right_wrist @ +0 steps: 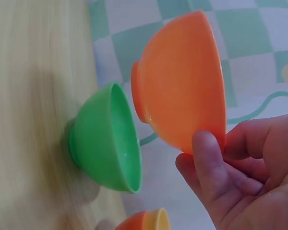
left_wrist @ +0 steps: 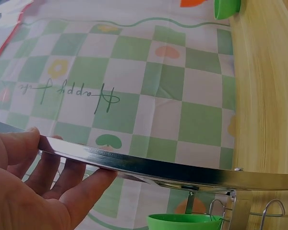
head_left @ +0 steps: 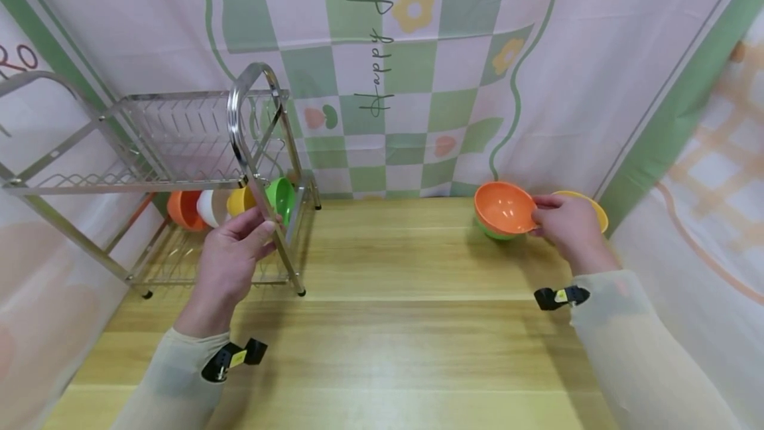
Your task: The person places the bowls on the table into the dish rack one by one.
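My right hand [head_left: 570, 227] pinches the rim of an orange bowl [head_left: 504, 204] between thumb and fingers. The right wrist view shows that bowl [right_wrist: 182, 81] held in the air, apart from a green bowl [right_wrist: 103, 139] standing on the table below it. At the left, my left hand [head_left: 235, 261] grips an upright of the metal dish rack [head_left: 271, 231]; its thumb and fingers lie on either side of the bar [left_wrist: 96, 155]. On the lower tier stand an orange bowl [head_left: 186, 211], a white bowl [head_left: 210, 208], a yellow bowl [head_left: 239, 201] and a green bowl [head_left: 282, 198], tilted in a row.
Behind my right hand a yellow bowl [head_left: 599, 214] shows, partly hidden; in the right wrist view this yellow bowl [right_wrist: 162, 221] sits with an orange one [right_wrist: 134, 221]. The rack's upper wire tier [head_left: 179, 118] holds no dishes. Printed curtains [head_left: 382, 71] border the wooden table [head_left: 388, 324].
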`<action>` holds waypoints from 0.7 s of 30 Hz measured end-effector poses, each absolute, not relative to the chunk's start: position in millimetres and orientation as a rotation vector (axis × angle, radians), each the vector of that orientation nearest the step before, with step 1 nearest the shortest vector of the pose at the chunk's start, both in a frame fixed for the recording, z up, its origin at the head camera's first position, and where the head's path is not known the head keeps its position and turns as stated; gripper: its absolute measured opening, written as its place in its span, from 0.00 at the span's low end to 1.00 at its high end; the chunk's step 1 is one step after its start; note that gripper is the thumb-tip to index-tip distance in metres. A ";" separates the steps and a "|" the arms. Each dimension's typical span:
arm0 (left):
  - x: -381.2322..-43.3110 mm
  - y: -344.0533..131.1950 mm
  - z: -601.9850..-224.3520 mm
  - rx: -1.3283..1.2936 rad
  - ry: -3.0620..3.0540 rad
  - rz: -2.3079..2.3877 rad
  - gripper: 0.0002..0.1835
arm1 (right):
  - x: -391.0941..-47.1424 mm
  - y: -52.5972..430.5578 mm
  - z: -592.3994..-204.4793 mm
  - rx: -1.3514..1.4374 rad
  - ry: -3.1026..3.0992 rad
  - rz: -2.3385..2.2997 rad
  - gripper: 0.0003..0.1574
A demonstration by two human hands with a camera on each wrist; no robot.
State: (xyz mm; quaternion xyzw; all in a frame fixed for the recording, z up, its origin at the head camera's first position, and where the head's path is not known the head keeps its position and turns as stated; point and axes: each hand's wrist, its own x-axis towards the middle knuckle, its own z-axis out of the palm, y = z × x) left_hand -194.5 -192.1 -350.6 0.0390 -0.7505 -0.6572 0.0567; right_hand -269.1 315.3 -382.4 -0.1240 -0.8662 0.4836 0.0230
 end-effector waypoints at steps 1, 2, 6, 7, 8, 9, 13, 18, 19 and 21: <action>-193.9 -191.7 -350.4 0.121 -2.273 -1.995 0.22 | -266.5 314.8 -381.6 -0.371 -2.668 1.515 0.31; -193.4 -191.4 -350.0 0.121 -2.269 -1.997 0.22 | -264.0 314.3 -380.9 -0.358 -2.658 1.529 0.31; -191.9 -189.4 -349.3 0.136 -2.254 -1.992 0.22 | -254.6 311.0 -377.2 -0.313 -2.633 1.538 0.30; -191.3 -188.9 -349.3 0.133 -2.253 -1.986 0.23 | -252.4 310.1 -376.1 -0.307 -2.630 1.539 0.30; -191.0 -188.5 -349.5 0.128 -2.246 -1.987 0.23 | -250.2 309.0 -375.1 -0.304 -2.629 1.537 0.30; -190.4 -188.0 -349.7 0.120 -2.238 -1.988 0.23 | -248.4 308.0 -374.1 -0.303 -2.627 1.535 0.30; -184.0 -185.7 -350.2 0.068 -2.218 -1.974 0.28 | -241.8 304.1 -369.8 -0.281 -2.611 1.558 0.29; -163.6 -176.7 -347.9 0.067 -2.219 -1.803 0.32 | -235.5 301.1 -366.0 -0.253 -2.628 1.544 0.29; -159.0 -174.0 -347.4 0.056 -2.200 -1.767 0.30 | -234.2 300.4 -365.4 -0.253 -2.633 1.541 0.30; -150.4 -167.2 -346.7 0.015 -2.152 -1.731 0.23 | -231.6 299.4 -364.5 -0.250 -2.644 1.535 0.30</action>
